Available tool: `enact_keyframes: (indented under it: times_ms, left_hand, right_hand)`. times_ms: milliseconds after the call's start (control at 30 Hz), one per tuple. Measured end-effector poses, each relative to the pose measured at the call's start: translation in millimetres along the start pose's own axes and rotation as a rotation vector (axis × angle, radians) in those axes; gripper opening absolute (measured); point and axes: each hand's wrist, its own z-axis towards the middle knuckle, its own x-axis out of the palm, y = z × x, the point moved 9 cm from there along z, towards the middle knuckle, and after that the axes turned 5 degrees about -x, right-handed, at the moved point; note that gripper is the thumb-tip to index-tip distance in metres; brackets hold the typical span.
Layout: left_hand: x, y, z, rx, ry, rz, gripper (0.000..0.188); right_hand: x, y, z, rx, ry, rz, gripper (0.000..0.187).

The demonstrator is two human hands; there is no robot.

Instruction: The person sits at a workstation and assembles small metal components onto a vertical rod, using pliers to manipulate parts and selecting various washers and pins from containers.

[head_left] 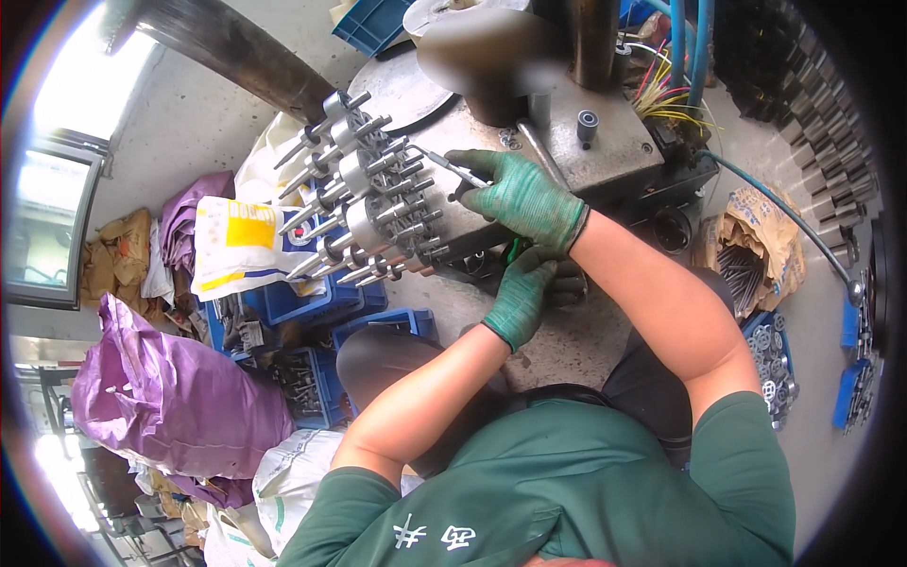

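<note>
My right hand (531, 196), in a green glove with dark fingertips, pinches a slender, pointed metal tool (448, 167). Its tip reaches left toward a cluster of grey metal rings and long pins (373, 210) beside the machine's block. Below it, my left hand (525, 300) wears a matching glove, its fingers curled at the block's front edge. A bright green piece (516, 249) shows at that hand's upper side. Whether the left hand grips this piece is hidden by the gloves and shadow.
The worn metal machine block (614, 156) carries a small dark cylinder (587, 128). Blue bins of metal parts (305, 383) and a purple sack (170, 397) stand at left. At right are a paper sack of rods (756, 248), a hose (789, 203) and a bin of wheel-shaped parts (773, 369).
</note>
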Motion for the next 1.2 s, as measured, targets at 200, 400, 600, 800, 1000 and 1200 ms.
enact_keyframes:
  times_ms: [200,400,600,800,1000,1200]
  left_hand:
    - [-7,4,0,-0.020,-0.057,0.038,0.024]
    - [-7,-4,-3,0.022,-0.142,0.188,0.018]
    - [-18,-6,2,0.078,-0.177,0.270,0.019]
    - [-25,-2,8,0.120,-0.150,0.250,0.023]
    - [-22,3,8,0.088,-0.133,0.093,0.020]
    - [-20,-9,8,0.141,-0.079,0.172,0.016]
  right_hand:
    - [-4,1,13,-0.026,0.061,-0.142,0.057]
    - [-3,-2,14,-0.054,0.040,-0.096,0.058]
    - [-1,3,13,-0.069,0.047,-0.213,0.057]
    - [1,10,12,-0.143,0.021,-0.273,0.058]
    - [18,-2,7,-0.054,0.119,0.020,0.069]
    - [26,7,-10,0.196,0.162,0.395,0.077]
